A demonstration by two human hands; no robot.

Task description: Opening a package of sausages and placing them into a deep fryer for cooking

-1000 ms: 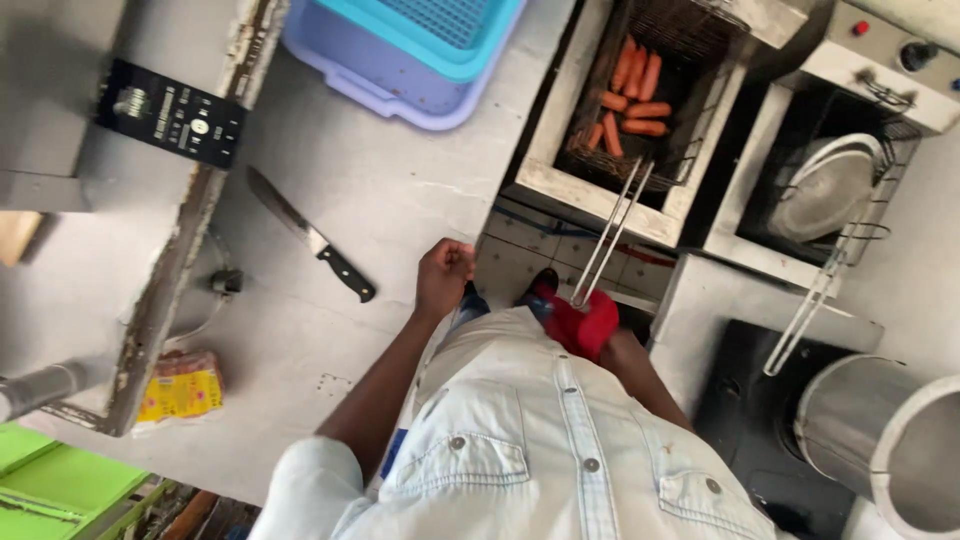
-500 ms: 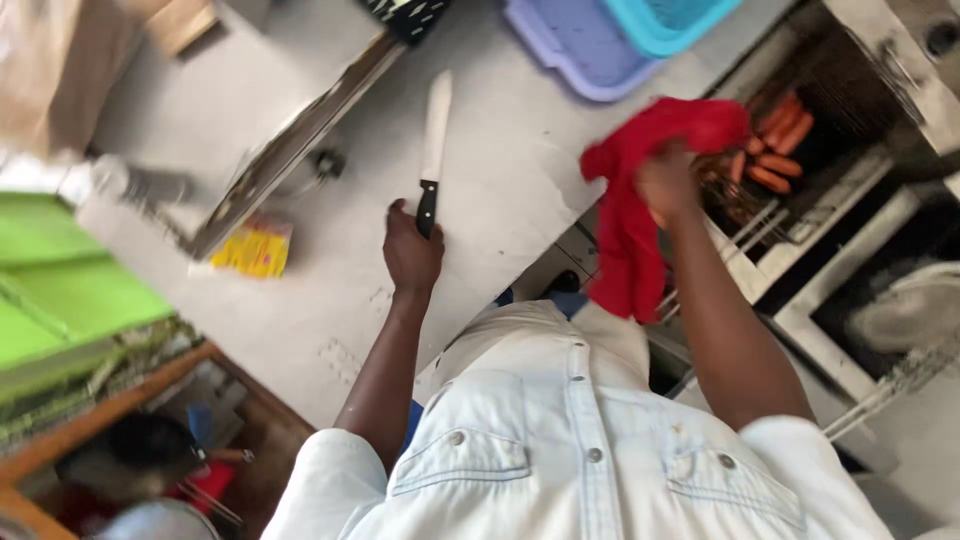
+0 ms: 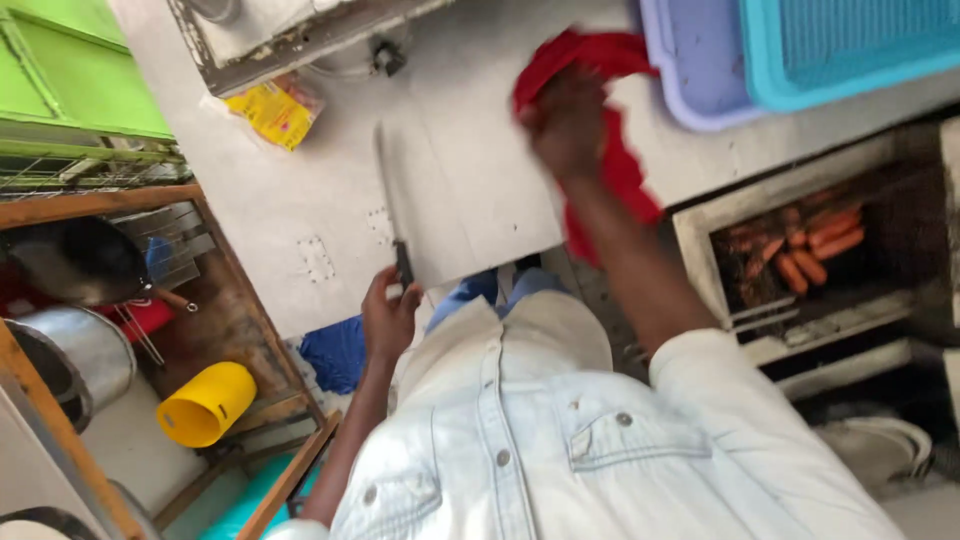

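In the head view, the left hand point(image 3: 388, 318) is closed around the dark handle of a knife point(image 3: 392, 215) at the near edge of the grey counter point(image 3: 470, 190). The blade lies flat on the counter and points away from the person, toward a yellow packet point(image 3: 272, 110) that sits by a metal frame point(image 3: 290, 40) at the far side.

The right hand point(image 3: 568, 125) is out over the counter, fingers bunched in a red cloth point(image 3: 600, 150). The cloth spills above the hand and hangs down past the wrist; motion blur hides how tightly it is gripped. Just beside the cloth sits a lilac tub point(image 3: 690, 70) with a turquoise basket point(image 3: 850, 40) nested in it.

To the right of the person's arm, below counter level, an open fryer point(image 3: 800, 250) holds orange sausages point(image 3: 810, 240).

On the left, a wooden shelf point(image 3: 210, 330) carries a dark pan point(image 3: 80, 260); lower down stand a steel pot point(image 3: 75, 360) and a yellow bucket point(image 3: 205, 403) on its side. A green surface point(image 3: 70, 70) fills the upper left corner. The person wears a pale denim shirt point(image 3: 560, 450).
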